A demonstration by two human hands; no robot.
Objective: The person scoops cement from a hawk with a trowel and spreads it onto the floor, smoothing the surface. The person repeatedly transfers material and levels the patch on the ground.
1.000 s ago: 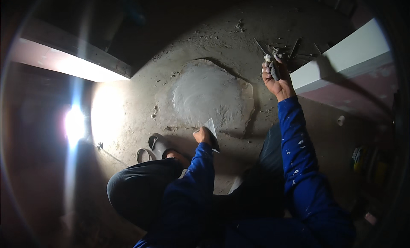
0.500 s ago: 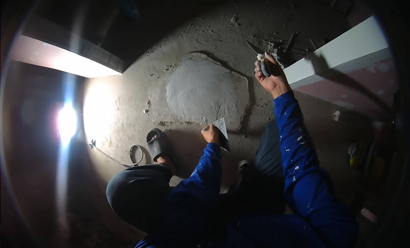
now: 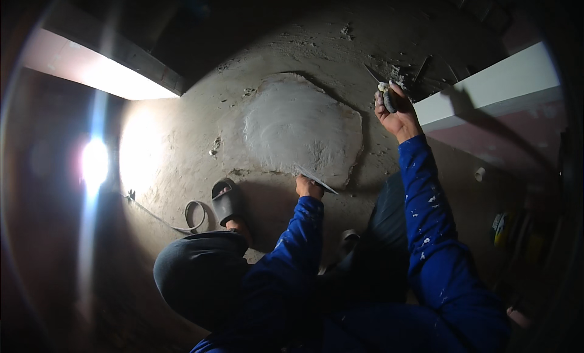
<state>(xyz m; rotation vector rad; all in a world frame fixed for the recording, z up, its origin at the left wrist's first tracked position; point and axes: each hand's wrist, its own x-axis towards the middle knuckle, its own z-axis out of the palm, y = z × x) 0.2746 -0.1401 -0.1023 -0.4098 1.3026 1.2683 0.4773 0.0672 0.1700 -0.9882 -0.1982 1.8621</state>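
Note:
My left hand (image 3: 309, 187) is closed around a broad flat trowel (image 3: 321, 181). Its thin blade appears almost edge-on, at the near edge of an irregular board (image 3: 351, 155) lying on the floor. Smooth, pale grey plaster (image 3: 292, 125) is spread over the board, with curved strokes across it. Beyond the board's right side, my right hand (image 3: 399, 119) is raised, its fingers wrapped round the dark handle of a narrow-bladed trowel (image 3: 372, 73). Pale lumps cling where handle and blade meet, and the blade points to the far left.
A bright lamp (image 3: 95, 164) shines at the left, with a cable (image 3: 194, 216) looped near my sandal (image 3: 227, 201). Pale panels stand left (image 3: 109, 67) and right (image 3: 499, 82). Dried crumbs of plaster (image 3: 347, 31) dot the far floor. A short pipe end (image 3: 480, 174) shows at the right.
The broad trowel in my left hand has tilted from showing its flat face to nearly edge-on, and that hand has moved slightly forward and right. My right hand keeps its grip.

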